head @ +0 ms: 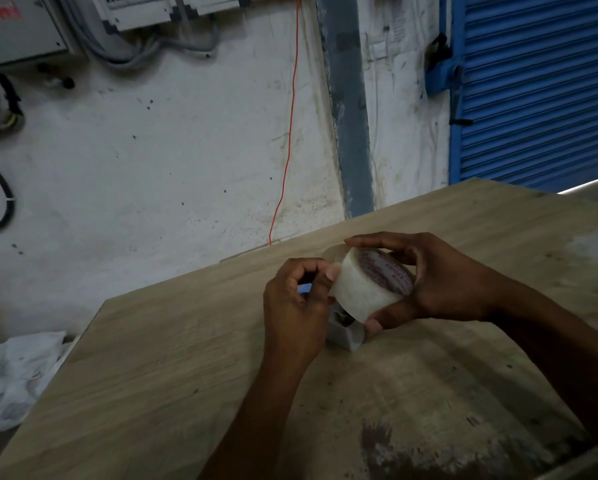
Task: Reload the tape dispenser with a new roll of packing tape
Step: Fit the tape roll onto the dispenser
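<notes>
A white plastered wall (159,161) fills the upper left and centre of the frame. Grey electrical boxes (23,26) with bundled cables are mounted along its top left edge. A blue roller shutter (540,88) occupies the upper right corner. A grey vertical post (349,109) stands between wall and shutter, and a thin orange wire (290,126) hangs down the wall just left of the post.

A wooden table (159,393) covers the lower half of the frame, with a dark stain near its lower right edge. A crumpled white cloth (16,375) lies at lower left, beside the table edge.

At the centre of the frame, both hands meet above the table. The right hand (439,282) grips the roll of tape (366,289), with fingers curled over its top and the thumb under its lower edge. The roll is pale and translucent, with red printing on its inner core. It is held tilted, above the table surface.

The left hand (297,306) has curled fingers, and its thumb tip presses the left side of the roll. Whether it pinches the tape end cannot be told.

The tape dispenser (346,332), white and mostly hidden, sits on the table directly below the roll, between the two hands.
</notes>
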`<state>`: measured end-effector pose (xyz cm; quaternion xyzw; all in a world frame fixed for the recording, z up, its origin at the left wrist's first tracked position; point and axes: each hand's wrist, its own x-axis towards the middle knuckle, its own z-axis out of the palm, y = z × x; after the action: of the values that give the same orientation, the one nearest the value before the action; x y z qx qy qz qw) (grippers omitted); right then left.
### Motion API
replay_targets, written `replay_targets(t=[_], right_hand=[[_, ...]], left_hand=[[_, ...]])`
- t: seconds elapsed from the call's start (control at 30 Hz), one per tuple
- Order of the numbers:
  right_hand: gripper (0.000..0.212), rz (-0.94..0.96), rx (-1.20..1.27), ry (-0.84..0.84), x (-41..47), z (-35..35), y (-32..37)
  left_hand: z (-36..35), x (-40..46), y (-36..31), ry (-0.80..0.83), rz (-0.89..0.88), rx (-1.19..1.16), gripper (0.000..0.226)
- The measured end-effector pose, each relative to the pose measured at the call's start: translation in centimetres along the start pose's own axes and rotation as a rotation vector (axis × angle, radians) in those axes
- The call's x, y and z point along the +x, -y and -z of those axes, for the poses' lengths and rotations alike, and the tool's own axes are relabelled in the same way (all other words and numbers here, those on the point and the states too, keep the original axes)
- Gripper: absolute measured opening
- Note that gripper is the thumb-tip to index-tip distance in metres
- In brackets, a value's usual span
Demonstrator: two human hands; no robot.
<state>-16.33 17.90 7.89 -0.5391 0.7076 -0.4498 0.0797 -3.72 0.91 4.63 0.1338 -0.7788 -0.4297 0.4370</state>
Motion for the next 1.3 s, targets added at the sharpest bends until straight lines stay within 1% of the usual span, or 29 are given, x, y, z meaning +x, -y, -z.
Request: replay_targets(t=[0.07,0.17,0.2,0.27,0.3,0.47,0.53,0.63,0.7,0.73,0.77,0.83,0.9,0.93,1.03,1.07,1.1,1.17,1.27,1.3], right_hand=[[0.104,0.001,0.010,-0.010,-0.1,-0.1,0.0],[0.104,0.009,0.020,-0.023,0.0,0.3,0.1],[0.104,0.013,0.032,-0.033,0.0,0.4,0.1],[0.104,0.029,0.048,-0.054,0.1,0.4,0.1],[0.104,0.041,0.048,-0.062,0.1,0.3,0.1],[0.105,0.077,0.029,-0.081,0.0,-0.2,0.2],[0.105,0.081,0.010,-0.082,0.0,-0.1,0.2],[0.105,0.081,-0.018,-0.069,0.0,-0.5,0.2],[0.105,0.076,-0.003,-0.074,0.0,-0.7,0.2],[0.105,0.068,0.018,-0.073,0.0,-0.7,0.2],[0.104,0.056,0.041,-0.066,-0.1,-0.6,0.3],[0.104,0.006,0.089,-0.024,-0.2,0.0,0.4],[0.103,-0.049,0.193,0.072,-0.2,0.7,0.5],[0.099,-0.082,0.279,0.132,-0.2,1.2,0.4],[0.079,-0.151,0.523,0.321,0.0,2.6,-0.1],[0.074,-0.165,0.590,0.391,0.0,2.9,-0.1],[0.070,-0.176,0.670,0.446,0.0,3.1,-0.2],[0.065,-0.208,0.862,0.457,-0.2,3.1,-0.6],[0.058,-0.215,1.124,0.363,-0.3,1.9,-1.5],[0.054,-0.200,1.193,0.357,-0.1,1.4,-1.4]], left_hand=[[0.0,0.0,-0.3,0.013,0.051,-0.031,0.008],[0.5,0.4,-0.8,0.015,0.158,-0.277,0.013],[0.6,0.4,-0.8,0.017,0.157,-0.310,0.018],[0.6,0.2,-0.8,0.037,0.121,-0.298,0.033],[0.4,0.1,-0.9,0.037,0.108,-0.289,0.036],[0.1,-0.3,-0.9,-0.018,0.085,-0.290,0.030],[0.0,-0.1,-1.0,-0.064,0.053,-0.259,0.022],[-0.1,-0.1,-0.6,-0.105,-0.039,-0.132,0.004],[-0.3,-0.2,-0.7,-0.102,-0.132,-0.009,0.005],[-0.4,-0.3,-0.7,-0.097,-0.146,0.017,0.007],[-0.4,-0.3,-0.8,-0.091,-0.119,0.005,0.009],[-0.1,0.0,-1.0,-0.072,-0.004,-0.095,0.010],[1.0,0.5,-0.9,-0.022,0.037,-0.196,0.008],[1.6,0.8,-1.1,0.053,0.035,-0.240,0.012],[2.7,1.0,-1.9,0.371,0.056,-0.325,0.037],[2.8,1.0,-2.1,0.439,0.055,-0.327,0.042],[2.9,1.0,-2.1,0.470,0.030,-0.310,0.044],[2.7,1.0,-2.1,0.439,-0.053,-0.283,0.040],[1.7,0.4,-2.0,0.292,-0.152,-0.295,0.034],[1.4,0.2,-2.0,0.251,-0.169,-0.308,0.032]])
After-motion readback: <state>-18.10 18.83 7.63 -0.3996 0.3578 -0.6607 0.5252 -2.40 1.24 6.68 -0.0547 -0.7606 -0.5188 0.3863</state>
